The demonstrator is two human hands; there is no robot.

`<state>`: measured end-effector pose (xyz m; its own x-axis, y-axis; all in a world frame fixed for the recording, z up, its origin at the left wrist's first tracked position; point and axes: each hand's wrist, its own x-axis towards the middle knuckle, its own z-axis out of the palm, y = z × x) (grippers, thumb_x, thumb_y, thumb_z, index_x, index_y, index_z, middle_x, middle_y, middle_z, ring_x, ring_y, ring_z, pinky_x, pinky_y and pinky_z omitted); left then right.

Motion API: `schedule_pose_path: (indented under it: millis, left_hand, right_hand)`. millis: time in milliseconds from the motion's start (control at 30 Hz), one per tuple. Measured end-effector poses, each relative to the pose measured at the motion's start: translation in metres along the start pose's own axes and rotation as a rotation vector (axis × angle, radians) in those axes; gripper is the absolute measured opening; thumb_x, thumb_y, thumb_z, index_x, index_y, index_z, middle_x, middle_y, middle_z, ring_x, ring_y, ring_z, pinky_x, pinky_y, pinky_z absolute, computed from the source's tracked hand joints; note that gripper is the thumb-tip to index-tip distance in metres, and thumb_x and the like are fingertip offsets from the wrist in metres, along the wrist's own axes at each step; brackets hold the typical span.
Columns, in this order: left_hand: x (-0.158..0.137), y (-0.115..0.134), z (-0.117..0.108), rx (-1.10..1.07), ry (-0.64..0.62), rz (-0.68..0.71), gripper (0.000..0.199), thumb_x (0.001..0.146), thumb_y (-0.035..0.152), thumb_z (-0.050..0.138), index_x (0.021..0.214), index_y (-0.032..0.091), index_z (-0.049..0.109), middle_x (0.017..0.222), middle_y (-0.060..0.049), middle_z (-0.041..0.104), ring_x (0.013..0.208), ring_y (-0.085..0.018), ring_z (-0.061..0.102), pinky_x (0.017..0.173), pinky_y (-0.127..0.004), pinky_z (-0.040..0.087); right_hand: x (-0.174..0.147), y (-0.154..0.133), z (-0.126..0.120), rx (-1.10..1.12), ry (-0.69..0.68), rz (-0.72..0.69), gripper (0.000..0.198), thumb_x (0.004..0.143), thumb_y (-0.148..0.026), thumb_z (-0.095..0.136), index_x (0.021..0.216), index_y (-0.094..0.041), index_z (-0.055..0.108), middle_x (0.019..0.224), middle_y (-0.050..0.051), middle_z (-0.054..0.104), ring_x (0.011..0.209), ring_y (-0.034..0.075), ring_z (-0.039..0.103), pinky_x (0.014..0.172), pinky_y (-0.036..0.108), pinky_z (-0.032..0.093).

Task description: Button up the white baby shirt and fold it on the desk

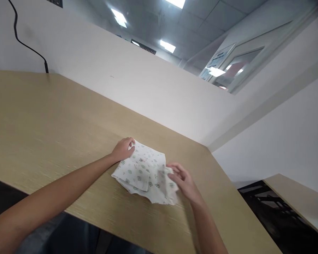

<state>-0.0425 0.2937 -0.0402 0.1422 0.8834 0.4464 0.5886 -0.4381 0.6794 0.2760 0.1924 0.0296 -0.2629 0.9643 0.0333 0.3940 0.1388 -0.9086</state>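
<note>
A small white garment point(143, 169) with a scattered print of little green and grey figures lies partly folded on the wooden table. It looks like baby clothing, but the folds hide its full shape. At its upper left corner, my left hand point(124, 149) has its fingers curled over the edge of the fabric. On the right side, my right hand point(184, 180) pinches a raised flap of the same garment between thumb and fingers; this part is slightly blurred. The lower edge of the garment is uneven, with a layer showing beneath the folded panel.
The light wooden table point(69, 120) runs back to a white partition point(153, 88). A black cable point(29, 46) hangs down to the table at the far left. To the right stands another wooden surface point(294, 197) beyond a dark gap.
</note>
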Motion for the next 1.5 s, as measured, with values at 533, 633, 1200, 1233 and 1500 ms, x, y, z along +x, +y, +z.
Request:
schedule_pose_path:
  millis: [533,633,1200,1233,1500]
  left_hand:
    - [0.006,0.002,-0.003,0.388,-0.145,-0.189,0.020,0.087,0.039,0.062,0.090,0.019,0.062,0.108,-0.011,0.066,0.113,-0.034,0.058,0.098,-0.049,0.042]
    - [0.008,0.001,-0.002,0.293,-0.159,-0.149,0.010,0.085,0.028,0.062,0.083,0.021,0.057,0.092,-0.006,0.067,0.097,-0.027,0.061,0.089,-0.041,0.043]
    - [0.010,0.015,-0.006,-0.643,-0.191,-0.348,0.075,0.067,0.008,0.064,0.140,0.021,0.058,0.130,-0.012,0.069,0.106,-0.022,0.069,0.075,-0.026,0.054]
    - [0.010,0.014,-0.006,-0.640,-0.200,-0.362,0.072,0.067,0.010,0.066,0.138,0.021,0.062,0.129,-0.012,0.070,0.105,-0.022,0.070,0.074,-0.026,0.053]
    - [0.010,0.012,-0.005,-0.792,-0.015,-0.435,0.057,0.068,0.041,0.086,0.117,0.013,0.077,0.106,-0.012,0.077,0.080,-0.017,0.067,0.066,-0.026,0.049]
  right_hand:
    - [0.060,0.085,-0.002,-0.418,0.408,-0.041,0.039,0.082,-0.053,0.065,0.089,-0.016,0.074,0.086,0.008,0.072,0.073,0.020,0.060,0.072,0.033,0.046]
    - [0.069,0.085,0.005,-0.462,0.455,-0.009,0.035,0.078,-0.052,0.068,0.081,-0.017,0.069,0.075,0.005,0.067,0.069,0.019,0.058,0.070,0.033,0.044]
    - [0.080,0.088,0.015,-0.250,0.443,-0.151,0.038,0.071,-0.033,0.058,0.102,-0.016,0.073,0.085,0.004,0.063,0.068,0.016,0.051,0.071,0.032,0.046]
    - [0.080,0.088,0.015,-0.232,0.444,-0.150,0.035,0.071,-0.033,0.057,0.097,-0.017,0.074,0.084,0.004,0.063,0.068,0.016,0.051,0.070,0.031,0.045]
    - [0.080,0.086,0.016,0.253,0.561,-0.033,0.042,0.060,-0.029,0.068,0.100,-0.015,0.073,0.081,0.001,0.061,0.069,0.013,0.053,0.065,0.027,0.045]
